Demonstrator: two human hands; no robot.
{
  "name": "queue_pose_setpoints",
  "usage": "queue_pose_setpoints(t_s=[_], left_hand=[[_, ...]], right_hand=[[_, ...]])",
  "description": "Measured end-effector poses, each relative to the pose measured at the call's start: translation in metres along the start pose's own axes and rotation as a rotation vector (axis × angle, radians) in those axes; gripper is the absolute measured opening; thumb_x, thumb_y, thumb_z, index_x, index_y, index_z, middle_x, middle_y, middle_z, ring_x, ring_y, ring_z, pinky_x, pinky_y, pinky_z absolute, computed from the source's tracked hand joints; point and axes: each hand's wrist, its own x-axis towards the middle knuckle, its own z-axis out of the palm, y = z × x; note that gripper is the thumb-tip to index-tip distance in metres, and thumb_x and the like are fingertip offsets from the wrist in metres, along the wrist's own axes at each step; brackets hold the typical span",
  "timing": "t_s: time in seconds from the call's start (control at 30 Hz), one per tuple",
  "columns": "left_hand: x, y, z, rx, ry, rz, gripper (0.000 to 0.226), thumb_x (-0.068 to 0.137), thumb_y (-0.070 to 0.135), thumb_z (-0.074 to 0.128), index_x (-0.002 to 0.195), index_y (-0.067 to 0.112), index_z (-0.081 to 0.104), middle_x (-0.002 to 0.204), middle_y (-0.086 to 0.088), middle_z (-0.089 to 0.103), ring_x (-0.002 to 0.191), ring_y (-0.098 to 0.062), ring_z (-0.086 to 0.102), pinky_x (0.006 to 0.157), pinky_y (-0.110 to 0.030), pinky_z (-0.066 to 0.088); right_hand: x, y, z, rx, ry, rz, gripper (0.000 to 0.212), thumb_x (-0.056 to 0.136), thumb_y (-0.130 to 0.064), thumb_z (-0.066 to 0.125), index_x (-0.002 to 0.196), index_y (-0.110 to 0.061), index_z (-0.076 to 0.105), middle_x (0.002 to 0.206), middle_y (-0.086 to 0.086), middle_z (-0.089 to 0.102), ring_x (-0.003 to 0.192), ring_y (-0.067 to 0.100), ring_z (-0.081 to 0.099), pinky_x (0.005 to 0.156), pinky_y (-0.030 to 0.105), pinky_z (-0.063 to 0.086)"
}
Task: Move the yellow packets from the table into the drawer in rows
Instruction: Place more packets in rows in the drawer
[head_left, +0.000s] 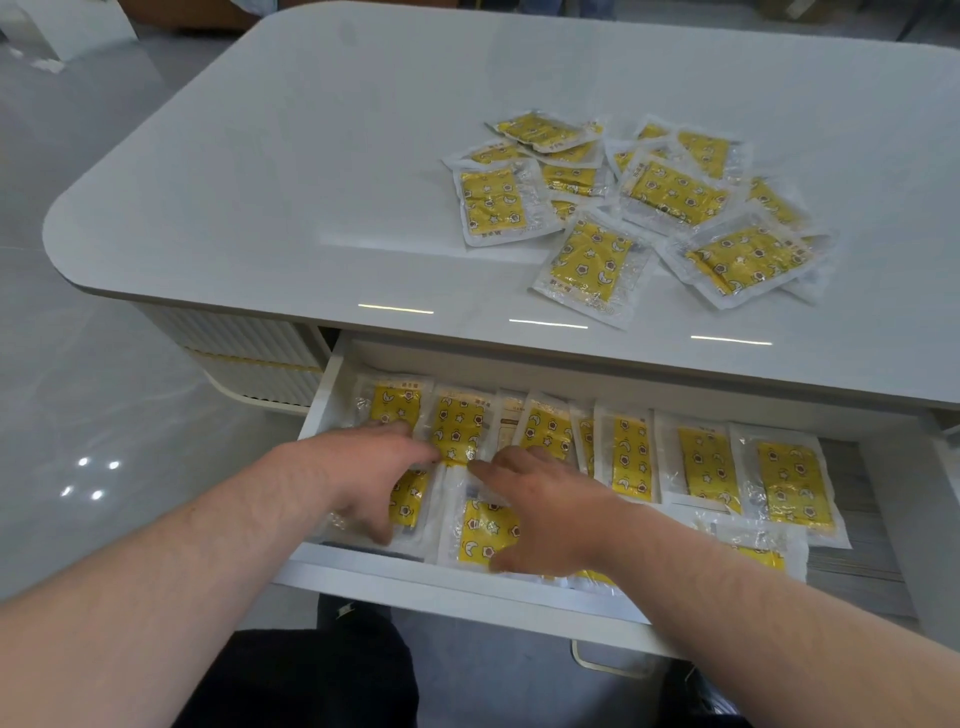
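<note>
A loose pile of several yellow packets in clear wrap lies on the white table, right of centre. Below the table's front edge the white drawer stands pulled out. Inside it a back row of yellow packets runs left to right, and a front row has a few more. My left hand lies flat over the packets at the drawer's left end. Beside it, my right hand rests with spread fingers on a front-row packet. Both hands' fingertips are partly hidden.
The drawer's right end shows a grey lining without packets on it. A glossy grey floor surrounds the table. My dark trousers sit below the drawer front. A white handle hangs under the drawer.
</note>
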Motion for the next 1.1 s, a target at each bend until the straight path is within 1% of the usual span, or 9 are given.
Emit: queue_pose_setpoints(t_s=[0.13, 0.37, 0.53, 0.73, 0.87, 0.93, 1.0, 1.07, 1.1], left_hand=[[-0.002, 0.004, 0.004, 0.030, -0.008, 0.007, 0.101, 0.057, 0.041, 0.084, 0.139, 0.043, 0.026, 0.124, 0.006, 0.041, 0.117, -0.019, 0.044, 0.094, -0.034, 0.045], [0.000, 0.008, 0.009, 0.089, 0.015, -0.010, 0.108, 0.058, 0.037, 0.087, 0.142, 0.039, 0.019, 0.138, 0.002, 0.038, 0.127, -0.024, 0.040, 0.102, -0.037, 0.040], [-0.007, 0.016, -0.008, 0.083, 0.023, -0.058, 0.108, 0.058, 0.044, 0.084, 0.144, 0.035, 0.019, 0.135, 0.000, 0.039, 0.125, -0.023, 0.041, 0.100, -0.036, 0.042], [-0.018, 0.046, -0.068, -0.128, 0.158, -0.096, 0.045, 0.084, 0.045, 0.064, 0.123, 0.025, 0.052, 0.109, 0.004, 0.057, 0.097, -0.015, 0.056, 0.079, -0.029, 0.048], [-0.033, 0.067, -0.111, -0.325, 0.206, 0.026, 0.013, 0.090, 0.039, 0.059, 0.090, 0.028, 0.066, 0.088, 0.012, 0.064, 0.079, -0.005, 0.059, 0.073, -0.028, 0.049], [-0.041, 0.077, -0.130, -0.472, 0.275, 0.074, 0.016, 0.090, 0.033, 0.060, 0.080, 0.023, 0.068, 0.075, 0.007, 0.068, 0.069, -0.009, 0.064, 0.073, -0.030, 0.053], [-0.044, 0.087, -0.145, -0.654, 0.372, 0.123, 0.017, 0.089, 0.028, 0.062, 0.077, 0.019, 0.070, 0.072, 0.001, 0.072, 0.070, -0.014, 0.069, 0.074, -0.032, 0.057], [-0.037, 0.095, -0.154, -0.780, 0.545, 0.157, 0.012, 0.090, 0.026, 0.062, 0.084, 0.021, 0.071, 0.081, 0.003, 0.072, 0.080, -0.014, 0.069, 0.076, -0.029, 0.056], [-0.031, 0.097, -0.157, -0.780, 0.635, 0.159, 0.011, 0.091, 0.027, 0.061, 0.094, 0.024, 0.071, 0.093, 0.006, 0.071, 0.088, -0.011, 0.067, 0.078, -0.025, 0.052]], right_hand=[[0.001, -0.002, 0.004, -0.043, -0.023, 0.011, 0.097, 0.077, -0.055, 0.069, 0.152, -0.029, 0.014, 0.145, 0.003, 0.036, 0.132, 0.027, 0.035, 0.109, 0.043, 0.034], [0.002, -0.003, 0.006, -0.044, -0.049, 0.038, 0.092, 0.077, -0.059, 0.067, 0.150, -0.027, 0.020, 0.142, 0.004, 0.040, 0.131, 0.029, 0.039, 0.109, 0.046, 0.036], [-0.003, -0.007, -0.006, -0.022, -0.004, 0.038, 0.087, 0.085, -0.056, 0.058, 0.153, -0.022, 0.016, 0.151, 0.006, 0.032, 0.137, 0.028, 0.032, 0.111, 0.044, 0.033], [-0.023, -0.016, -0.053, 0.209, -0.026, 0.067, 0.058, 0.094, -0.046, 0.051, 0.145, -0.021, 0.039, 0.146, 0.002, 0.046, 0.131, 0.021, 0.045, 0.107, 0.036, 0.040], [-0.057, -0.013, -0.109, 0.359, -0.027, 0.049, 0.032, 0.094, -0.040, 0.053, 0.114, -0.020, 0.068, 0.107, -0.007, 0.069, 0.095, 0.009, 0.064, 0.086, 0.031, 0.052], [-0.080, 0.000, -0.141, 0.510, 0.062, 0.089, 0.023, 0.092, -0.038, 0.059, 0.104, -0.024, 0.073, 0.095, -0.011, 0.071, 0.087, 0.005, 0.066, 0.080, 0.024, 0.052], [-0.101, 0.020, -0.164, 0.756, 0.239, 0.150, 0.018, 0.090, -0.032, 0.061, 0.097, -0.020, 0.074, 0.094, -0.004, 0.075, 0.090, 0.010, 0.069, 0.086, 0.028, 0.055], [-0.109, 0.045, -0.172, 0.896, 0.537, 0.228, 0.017, 0.092, -0.026, 0.061, 0.095, -0.016, 0.074, 0.095, 0.000, 0.075, 0.094, 0.016, 0.069, 0.092, 0.035, 0.054], [-0.106, 0.059, -0.169, 0.812, 0.659, 0.310, 0.017, 0.093, -0.027, 0.059, 0.099, -0.018, 0.072, 0.102, -0.002, 0.074, 0.098, 0.016, 0.068, 0.096, 0.035, 0.051]])
